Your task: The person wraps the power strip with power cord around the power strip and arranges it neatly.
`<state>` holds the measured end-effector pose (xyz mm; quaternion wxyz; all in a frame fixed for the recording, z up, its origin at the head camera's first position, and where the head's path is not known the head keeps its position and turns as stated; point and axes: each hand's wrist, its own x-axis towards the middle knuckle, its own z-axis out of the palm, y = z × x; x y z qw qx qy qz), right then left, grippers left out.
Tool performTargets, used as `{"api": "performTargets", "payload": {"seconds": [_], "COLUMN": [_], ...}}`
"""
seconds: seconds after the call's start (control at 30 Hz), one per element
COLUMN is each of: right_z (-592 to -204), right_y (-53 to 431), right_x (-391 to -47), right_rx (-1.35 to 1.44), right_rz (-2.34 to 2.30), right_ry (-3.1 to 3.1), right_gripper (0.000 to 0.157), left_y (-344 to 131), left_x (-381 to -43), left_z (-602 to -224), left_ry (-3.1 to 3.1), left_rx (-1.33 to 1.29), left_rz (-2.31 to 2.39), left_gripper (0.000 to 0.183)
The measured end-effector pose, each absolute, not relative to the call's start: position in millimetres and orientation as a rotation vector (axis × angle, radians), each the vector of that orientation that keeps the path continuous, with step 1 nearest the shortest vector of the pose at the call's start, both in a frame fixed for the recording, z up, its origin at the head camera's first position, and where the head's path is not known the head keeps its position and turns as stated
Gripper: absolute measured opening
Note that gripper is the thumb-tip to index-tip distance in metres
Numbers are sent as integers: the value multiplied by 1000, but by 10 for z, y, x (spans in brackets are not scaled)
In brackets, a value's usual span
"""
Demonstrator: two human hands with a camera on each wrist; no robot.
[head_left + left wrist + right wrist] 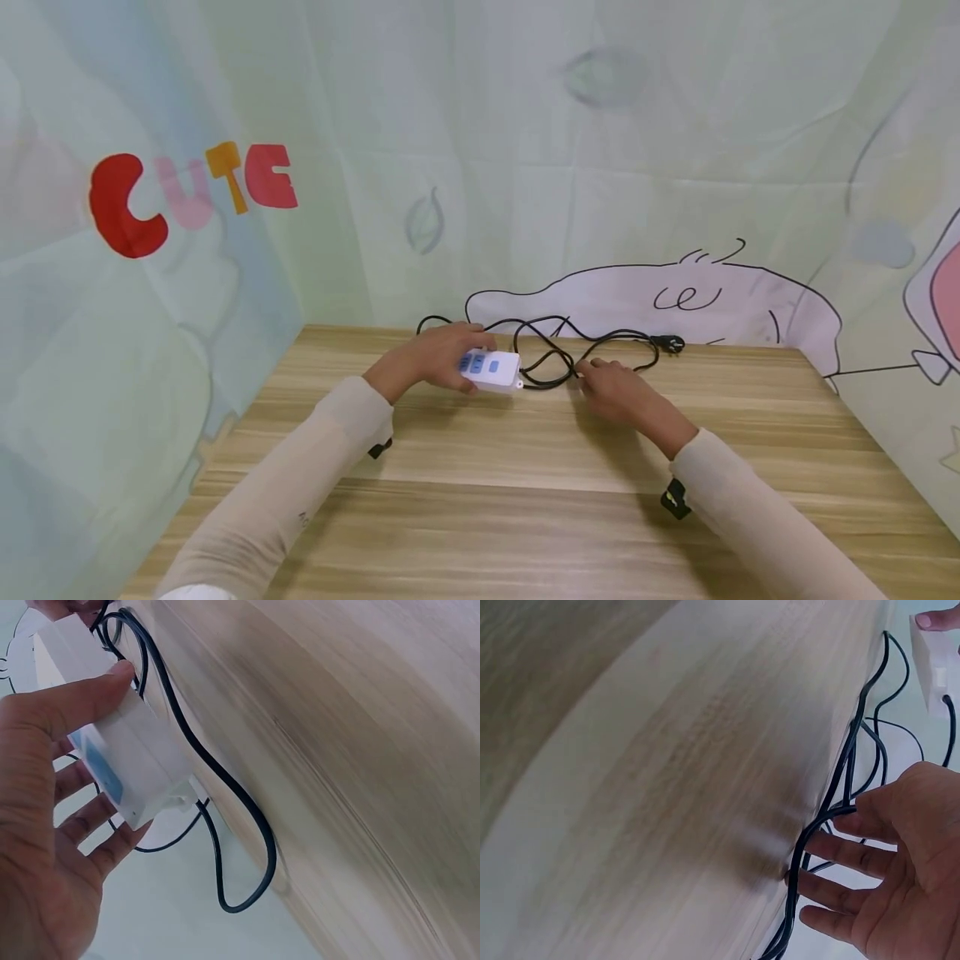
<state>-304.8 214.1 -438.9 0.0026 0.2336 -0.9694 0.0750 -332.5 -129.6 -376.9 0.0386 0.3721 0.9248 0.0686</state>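
Observation:
My left hand grips a white power strip with blue socket faces, just above the table. In the left wrist view the thumb presses one long side of the strip, with the fingers spread behind it. A black power cord runs from the strip and lies in loose loops along the back of the table. Over those loops, my right hand has its fingers spread and nearly straight. In the right wrist view its fingertips touch the cord; part of the contact is hidden.
The cord's black plug lies at the back right of the wooden table. A pale printed curtain hangs behind the table's back edge, with more fabric at both sides. Dark wrist devices sit under both sleeves.

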Motion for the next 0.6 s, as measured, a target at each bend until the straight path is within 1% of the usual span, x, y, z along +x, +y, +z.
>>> {"api": "performTargets", "payload": {"seconds": [0.13, 0.2, 0.3, 0.5, 0.6], "right_z": [-4790, -4899, -4828, -4443, -4428], "right_y": [2288, 2322, 2291, 2125, 2110], "right_x": [-3376, -3468, -3420, -3100, -3108], "right_rx": [718, 706, 692, 675, 662], "right_rz": [208, 220, 232, 261, 282], "right_ry": [-2990, -2979, -2994, -2997, -2985], "right_gripper": [28, 28, 28, 28, 26], "left_y": [-1242, -1215, -1182, -1137, -1108], "left_x": [-3327, -3324, -3322, -3320, -3316], "left_z": [-3757, -3752, -3747, -3741, -3745], "left_ry": [2851, 2863, 2875, 2925, 2954], "left_rx": [1139, 1156, 1191, 1236, 1229], "left_rz": [244, 275, 337, 404, 417], "left_gripper": [68, 68, 66, 67, 69]}}
